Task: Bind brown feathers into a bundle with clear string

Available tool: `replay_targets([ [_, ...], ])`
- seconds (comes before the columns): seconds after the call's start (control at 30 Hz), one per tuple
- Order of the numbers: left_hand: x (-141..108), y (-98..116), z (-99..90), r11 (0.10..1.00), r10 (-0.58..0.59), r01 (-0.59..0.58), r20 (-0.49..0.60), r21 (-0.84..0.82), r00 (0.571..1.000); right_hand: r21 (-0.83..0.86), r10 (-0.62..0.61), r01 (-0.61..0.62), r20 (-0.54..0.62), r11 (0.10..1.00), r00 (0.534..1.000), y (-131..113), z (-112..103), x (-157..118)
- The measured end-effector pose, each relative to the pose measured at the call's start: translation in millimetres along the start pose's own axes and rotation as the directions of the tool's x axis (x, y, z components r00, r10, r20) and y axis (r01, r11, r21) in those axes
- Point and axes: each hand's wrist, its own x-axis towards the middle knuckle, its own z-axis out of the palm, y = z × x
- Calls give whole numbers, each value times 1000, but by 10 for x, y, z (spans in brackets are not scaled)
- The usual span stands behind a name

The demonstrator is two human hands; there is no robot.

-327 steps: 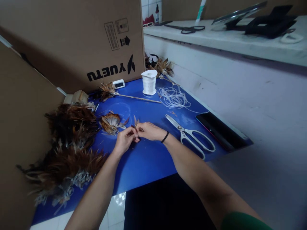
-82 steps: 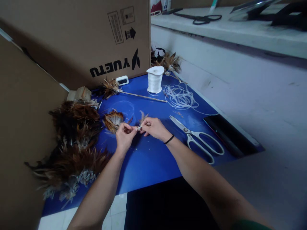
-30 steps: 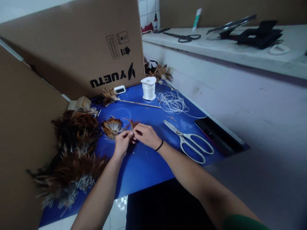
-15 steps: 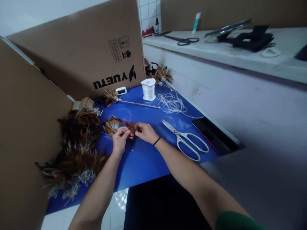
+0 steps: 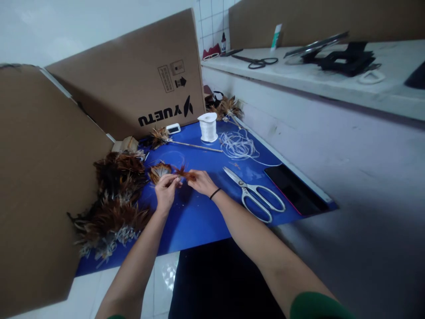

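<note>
Between my two hands is a small bunch of reddish-brown feathers (image 5: 182, 172) above the blue tabletop (image 5: 199, 226). My left hand (image 5: 167, 189) pinches its pale lower end with thumb and fingertips. On the other side, my right hand (image 5: 202, 182) has its fingers closed on the brown feathers. A fan of orange-brown and grey feathers (image 5: 159, 172) lies just beyond my left hand. Large silver scissors (image 5: 247, 188) rest to the right of my right hand, blades partly crossed.
Feather piles (image 5: 113, 217) cover the left side. A white spool (image 5: 208, 127), coiled clear cord (image 5: 237, 145) and a feathered stick (image 5: 195, 145) lie farther back. A black phone (image 5: 297, 188) is at the right edge. Cardboard (image 5: 133, 75) stands behind.
The view has shifted slightly, showing more of the left cardboard. My right hand now has brown feathers gathered along its fingers, and the bunch lies more sideways between my hands.
</note>
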Motion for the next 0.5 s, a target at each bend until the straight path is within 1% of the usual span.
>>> replay_targets([
  [0.07,8,-44,1,1000,-2,3,-33,20,999,148,-16,19,-23,989,1000,-44,7,6],
  [0.17,9,-117,10,996,-5,13,-81,90,997,379,21,-3,-45,925,999,-86,40,21],
  [0.23,-1,-162,30,992,-29,41,-105,116,994,467,52,-23,-51,884,997,-94,63,31],
  [0.33,-18,-211,72,991,-50,62,-106,115,993,491,93,-51,-62,870,994,-85,80,41],
  [0.4,-25,-227,100,993,-40,49,-87,109,995,486,110,-65,-64,871,992,-75,78,45],
  [0.5,-29,-229,128,996,-42,45,-44,82,998,446,103,-54,-87,894,991,-64,61,46],
])
